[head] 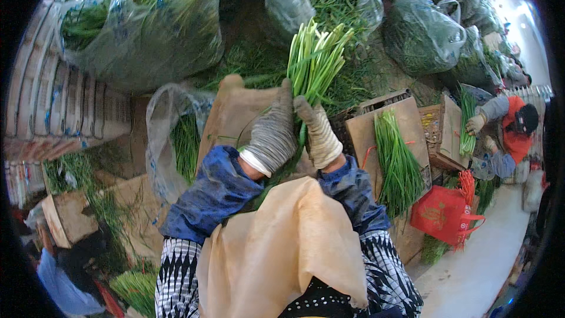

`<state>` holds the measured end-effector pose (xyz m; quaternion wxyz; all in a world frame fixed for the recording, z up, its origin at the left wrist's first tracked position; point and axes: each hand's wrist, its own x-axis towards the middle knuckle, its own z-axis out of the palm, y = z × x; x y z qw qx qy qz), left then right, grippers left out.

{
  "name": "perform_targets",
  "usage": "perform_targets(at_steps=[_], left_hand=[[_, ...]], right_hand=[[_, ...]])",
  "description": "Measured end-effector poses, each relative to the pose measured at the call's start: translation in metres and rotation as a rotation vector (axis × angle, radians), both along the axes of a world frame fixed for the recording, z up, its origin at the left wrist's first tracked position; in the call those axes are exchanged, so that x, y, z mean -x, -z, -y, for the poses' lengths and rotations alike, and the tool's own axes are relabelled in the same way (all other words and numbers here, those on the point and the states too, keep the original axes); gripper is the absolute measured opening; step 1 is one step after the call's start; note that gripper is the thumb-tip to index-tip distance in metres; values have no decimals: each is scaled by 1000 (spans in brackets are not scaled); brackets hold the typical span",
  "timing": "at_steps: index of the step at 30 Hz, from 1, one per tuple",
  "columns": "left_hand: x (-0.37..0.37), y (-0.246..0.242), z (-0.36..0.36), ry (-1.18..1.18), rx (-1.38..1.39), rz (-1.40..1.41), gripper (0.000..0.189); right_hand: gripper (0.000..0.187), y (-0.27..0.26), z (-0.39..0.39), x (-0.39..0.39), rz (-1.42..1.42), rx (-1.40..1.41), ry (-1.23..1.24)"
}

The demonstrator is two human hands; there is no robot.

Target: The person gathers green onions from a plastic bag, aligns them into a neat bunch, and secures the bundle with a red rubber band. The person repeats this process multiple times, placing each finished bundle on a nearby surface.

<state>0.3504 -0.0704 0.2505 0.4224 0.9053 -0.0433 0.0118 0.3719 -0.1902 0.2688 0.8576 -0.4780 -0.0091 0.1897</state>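
Note:
A bunch of green leafy stalks, likely garlic chives (314, 64), is held upright before me, its pale cut ends pointing away. My left hand (273, 126), in a grey knit glove, presses against the bunch's left side. On its right side is my right hand (320, 130), in a paler glove, thumb and fingers around the stalks. The leaves hang down between my hands, partly hidden by them. Beneath is a brown board (238, 101). Right of my right hand, another bunch of chives (397, 163) lies on a cardboard-topped crate (362, 130) with a red tie (367, 157).
Clear plastic bags (145, 48) of greens stand at the back, another open bag (165, 159) at my left. A red bag (441, 214) holding red ties stands at the right. A co-worker (516, 128) handles greens at far right; another person (66, 282) sits at lower left.

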Motion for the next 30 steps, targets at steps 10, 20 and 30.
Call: perform_targets(at_steps=[10,20,30], left_hand=[[-27,-43,43,308,28,25,96],[-46,-83,66,430,850,-403,54],[-80,41,242,833,-82,271,65]], right_hand=[[69,6,64,-50,-170,-490,14],[61,51,287,15,-330,-727,-172],[71,-41,459,178,-107,96,550]])
